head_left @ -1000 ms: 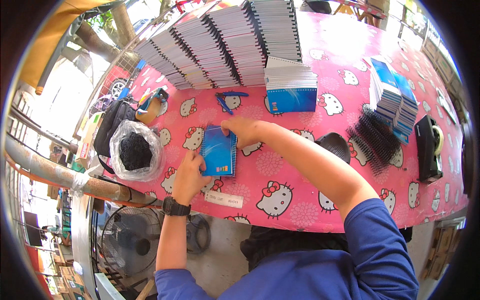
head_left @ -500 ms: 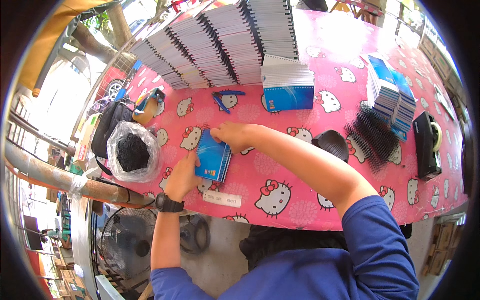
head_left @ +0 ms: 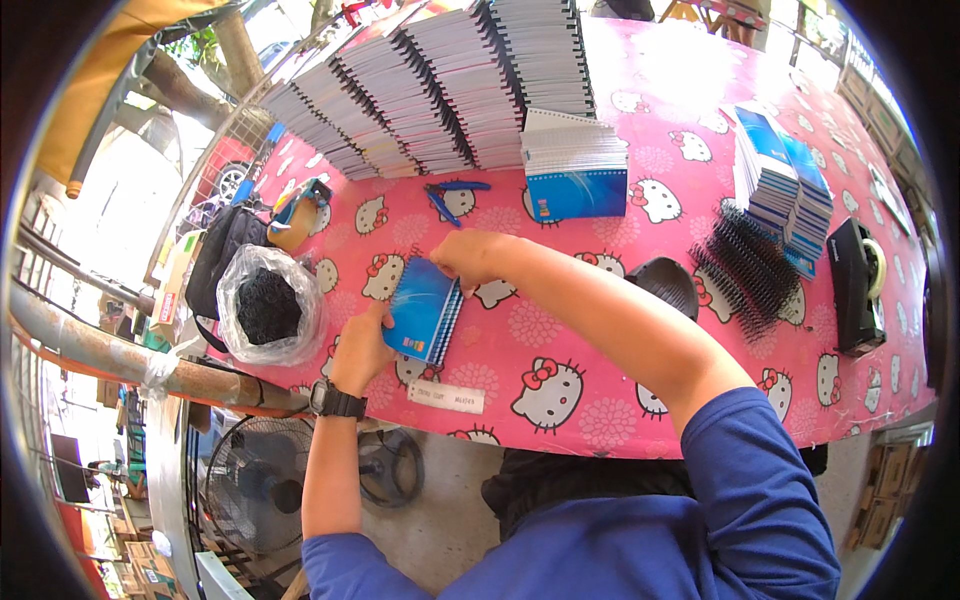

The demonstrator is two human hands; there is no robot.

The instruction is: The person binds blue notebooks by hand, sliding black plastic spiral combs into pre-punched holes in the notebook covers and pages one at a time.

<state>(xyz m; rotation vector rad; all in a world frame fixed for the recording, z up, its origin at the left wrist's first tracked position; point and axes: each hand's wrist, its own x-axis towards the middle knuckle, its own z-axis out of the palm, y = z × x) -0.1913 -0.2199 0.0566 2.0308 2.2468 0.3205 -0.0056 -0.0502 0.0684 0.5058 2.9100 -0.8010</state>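
Note:
A small blue spiral notebook (head_left: 420, 308) lies on the pink table in front of me, its bound edge toward the right. My left hand (head_left: 362, 346) grips its left edge, thumb on the cover. At the top right corner, the fingers of my right hand (head_left: 466, 258) are pinched together at the binding. What is between those fingers is too small to make out. Just beyond sit blue-handled pliers (head_left: 455, 192). A pale labelled strip (head_left: 446, 396) rests below the notebook.
Tall stacks of bound books (head_left: 430, 95) stand at the back, with blue notebooks (head_left: 577, 190) before them. On the right are more notebooks (head_left: 790, 190), black binding coils (head_left: 748, 270) and a tape dispenser (head_left: 856, 290). A plastic bag of black material (head_left: 268, 305) stands left.
My right hand has moved slightly up and to the right along the notebook's top corner, showing more of the cover. My left hand has shifted a little left, still on the notebook.

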